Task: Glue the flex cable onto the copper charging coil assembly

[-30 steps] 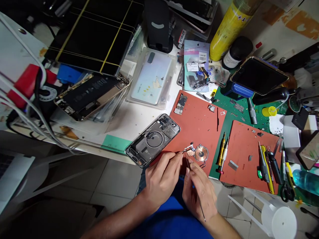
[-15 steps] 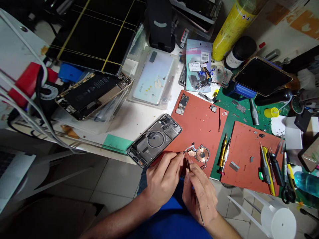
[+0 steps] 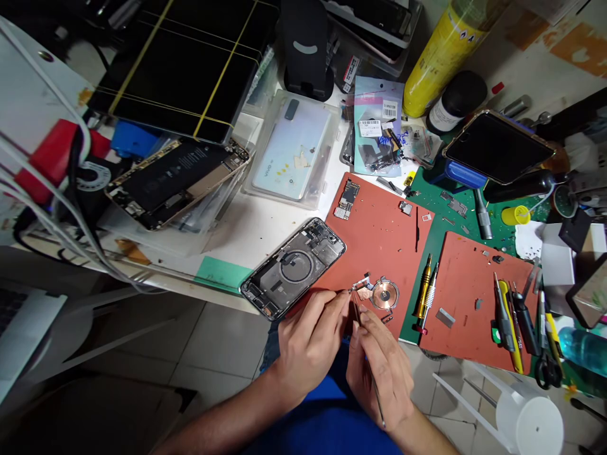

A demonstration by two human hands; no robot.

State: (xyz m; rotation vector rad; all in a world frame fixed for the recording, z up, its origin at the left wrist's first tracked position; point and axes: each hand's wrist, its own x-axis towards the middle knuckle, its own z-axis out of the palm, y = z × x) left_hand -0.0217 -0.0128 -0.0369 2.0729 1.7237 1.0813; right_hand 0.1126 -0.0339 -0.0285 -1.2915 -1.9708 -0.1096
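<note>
Slightly swung since earlier, a slim dark metal tool (image 3: 378,403) is gripped by the right hand (image 3: 385,370); the left hand (image 3: 310,344) pinches silvery ribbon cable (image 3: 359,283), round copper coil (image 3: 378,296) at three o'clock.

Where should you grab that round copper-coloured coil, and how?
Probably pinch the round copper-coloured coil by its outer rim, coming from the picture's right: it lies flat on the red-orange rectangular mat, with a thin silvery part and the bare left hand on its left.
</note>
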